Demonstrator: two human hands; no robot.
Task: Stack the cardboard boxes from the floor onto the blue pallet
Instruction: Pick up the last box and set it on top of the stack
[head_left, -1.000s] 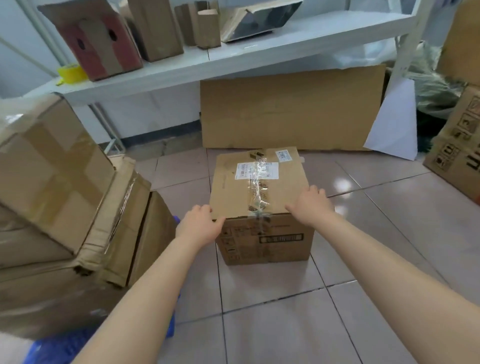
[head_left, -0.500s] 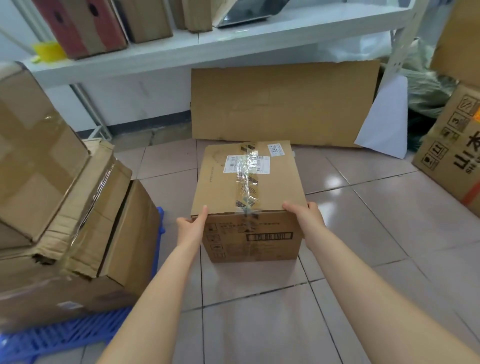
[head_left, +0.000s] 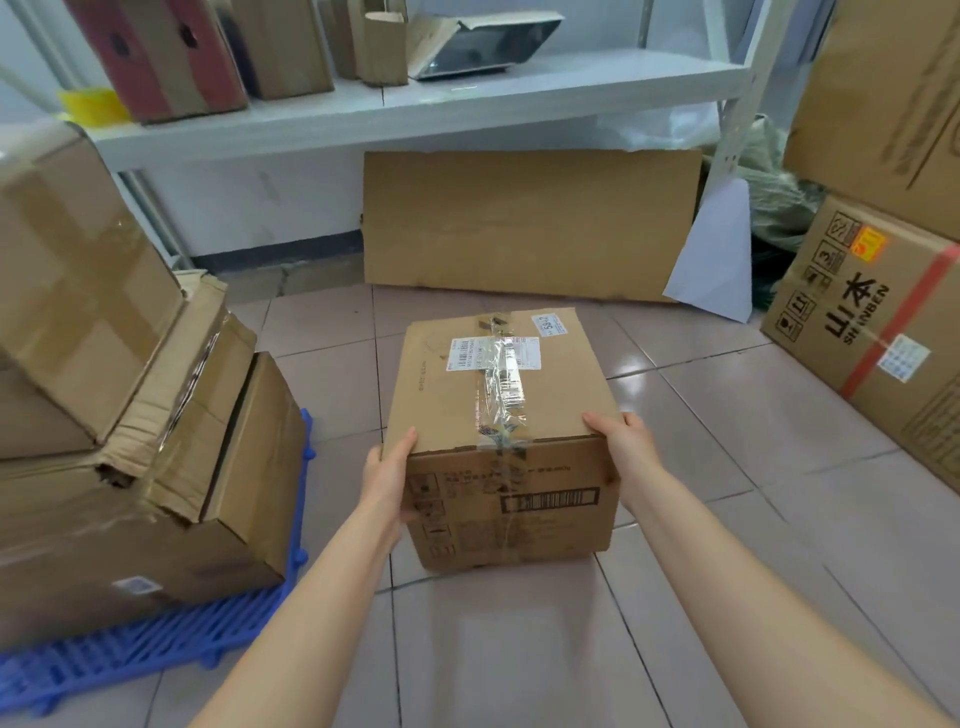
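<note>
A taped cardboard box (head_left: 498, 415) with white shipping labels on top stands on the tiled floor in the middle. My left hand (head_left: 387, 475) presses flat against its left side near the front corner. My right hand (head_left: 626, 449) grips its right side at the top front corner. The blue pallet (head_left: 130, 657) lies at the lower left, with a stack of worn cardboard boxes (head_left: 119, 415) resting on it. Whether the box has left the floor cannot be told.
A flat cardboard sheet (head_left: 530, 223) leans on the wall behind the box. A white shelf (head_left: 415, 109) above holds more boxes and a yellow tape roll (head_left: 91, 104). Large printed cartons (head_left: 878, 332) stand at the right. Bare tiles lie in front.
My hands slid from the box's top down onto its left and right sides. The view pulled back, showing more of the pallet and the cartons at the right.
</note>
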